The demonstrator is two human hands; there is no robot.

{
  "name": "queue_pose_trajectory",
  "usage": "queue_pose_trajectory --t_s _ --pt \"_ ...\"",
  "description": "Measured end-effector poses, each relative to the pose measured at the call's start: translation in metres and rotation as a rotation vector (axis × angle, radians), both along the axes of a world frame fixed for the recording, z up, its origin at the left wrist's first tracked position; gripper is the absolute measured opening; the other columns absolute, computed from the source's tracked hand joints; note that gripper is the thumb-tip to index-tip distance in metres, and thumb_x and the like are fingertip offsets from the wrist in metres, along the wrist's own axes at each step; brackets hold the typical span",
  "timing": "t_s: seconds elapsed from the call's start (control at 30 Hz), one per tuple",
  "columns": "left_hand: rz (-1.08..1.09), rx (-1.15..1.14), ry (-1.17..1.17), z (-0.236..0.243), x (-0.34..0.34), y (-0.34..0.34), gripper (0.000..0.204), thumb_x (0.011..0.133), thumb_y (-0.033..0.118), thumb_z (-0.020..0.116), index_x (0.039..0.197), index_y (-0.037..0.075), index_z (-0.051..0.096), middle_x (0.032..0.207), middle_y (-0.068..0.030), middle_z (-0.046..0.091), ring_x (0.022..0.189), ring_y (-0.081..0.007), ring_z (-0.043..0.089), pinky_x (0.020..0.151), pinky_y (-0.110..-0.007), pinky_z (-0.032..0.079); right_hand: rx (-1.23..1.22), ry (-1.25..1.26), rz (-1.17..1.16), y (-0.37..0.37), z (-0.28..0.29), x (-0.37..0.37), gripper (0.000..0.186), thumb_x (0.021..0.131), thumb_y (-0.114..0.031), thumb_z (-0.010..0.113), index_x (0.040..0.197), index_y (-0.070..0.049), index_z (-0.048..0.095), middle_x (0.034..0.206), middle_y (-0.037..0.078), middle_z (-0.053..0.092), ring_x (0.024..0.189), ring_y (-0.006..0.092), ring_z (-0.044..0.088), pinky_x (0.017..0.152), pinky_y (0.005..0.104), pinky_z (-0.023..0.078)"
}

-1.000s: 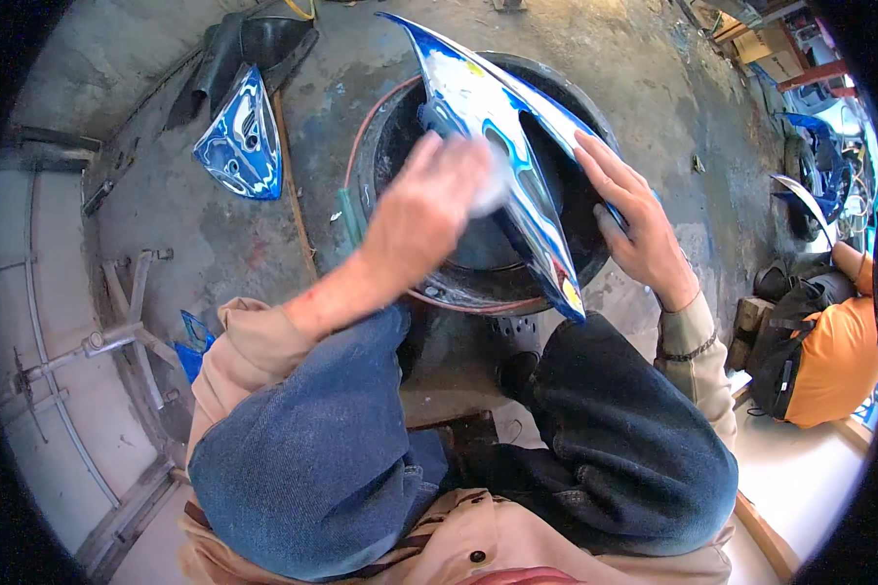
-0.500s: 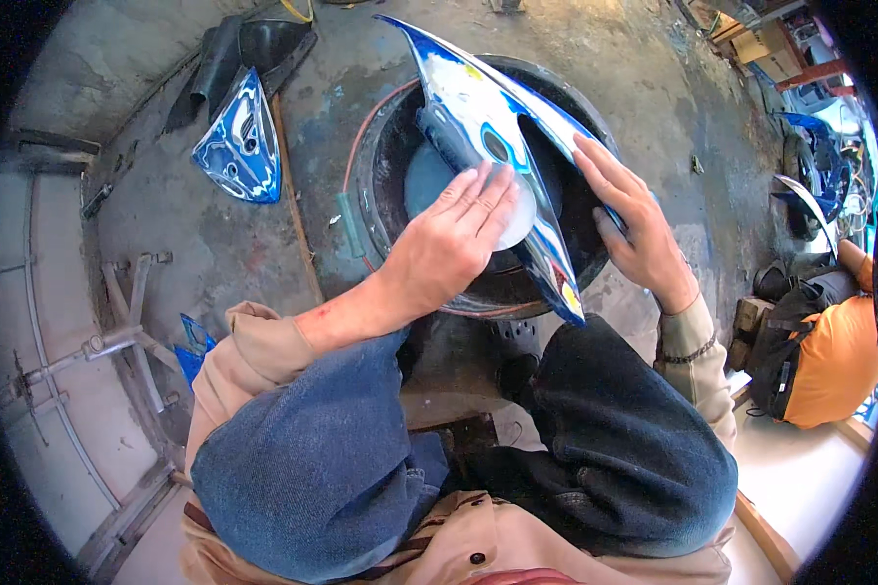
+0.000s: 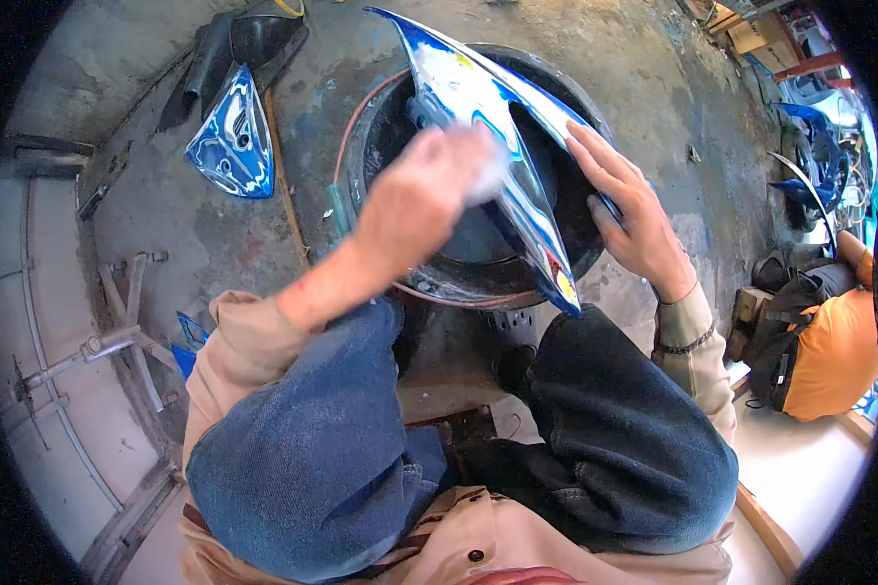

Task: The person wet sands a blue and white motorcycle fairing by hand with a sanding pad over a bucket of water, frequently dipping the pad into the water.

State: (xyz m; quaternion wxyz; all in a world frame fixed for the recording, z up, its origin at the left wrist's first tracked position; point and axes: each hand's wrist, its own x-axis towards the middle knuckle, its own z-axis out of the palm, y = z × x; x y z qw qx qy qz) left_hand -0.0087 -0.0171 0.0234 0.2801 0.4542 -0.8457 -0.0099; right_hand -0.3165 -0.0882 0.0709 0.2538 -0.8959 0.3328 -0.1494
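Note:
A long, pointed blue and white fairing panel (image 3: pixel 458 86) lies tilted across the top of a round black tub (image 3: pixel 366 166). On the panel's near middle, my left hand (image 3: pixel 421 190) presses a round whitish sanding pad (image 3: pixel 492 168); both are smeared by motion. Along the right edge of the panel, my right hand (image 3: pixel 629 210) grips it, fingers on top and the thumb tucked at the side. The left hand and pad cover part of the panel's middle. Greyish water (image 3: pixel 473 239) shows inside the tub below it.
A smaller blue and white panel (image 3: pixel 232 141) lies on the concrete floor at left, beside a wooden stick (image 3: pixel 285 185) and black sheeting (image 3: pixel 205 68). A metal pipe frame (image 3: pixel 107 346) stands near the left wall. At right are an orange and black bag (image 3: pixel 824 361) and motorcycle parts (image 3: pixel 810 156).
My left hand has slid left and up along the panel with the pad, uncovering the panel's lower part. My right hand keeps its hold; the whole view has shifted slightly.

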Motion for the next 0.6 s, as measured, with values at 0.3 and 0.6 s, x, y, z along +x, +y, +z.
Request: queue_pose_trajectory --t_s 0.3,0.6 --pt "-0.092 0.045 0.001 -0.002 -0.022 0.026 0.061 0.095 0.001 0.06 0.155 -0.005 0.06 0.158 -0.0255 0.063 0.146 -0.0417 0.062 0.126 -0.051 0.047 0.0 -0.007 -0.004 0.0 -0.002 -0.006 0.086 0.086 0.015 0.06 0.168 -0.01 0.05 0.177 0.017 0.044 0.164 0.0372 0.04 0.135 0.0493 0.033" --pt "-0.005 -0.08 -0.074 -0.011 -0.013 0.005 0.055 0.096 0.005 0.061 0.148 -0.013 0.061 0.151 -0.0313 0.066 0.139 -0.0432 0.066 0.124 -0.049 0.048 -0.006 -0.007 0.002 0.0 -0.001 -0.005 0.087 0.085 0.014 0.061 0.168 -0.008 0.049 0.176 0.018 0.045 0.165 0.0375 0.039 0.135 0.0492 0.032"
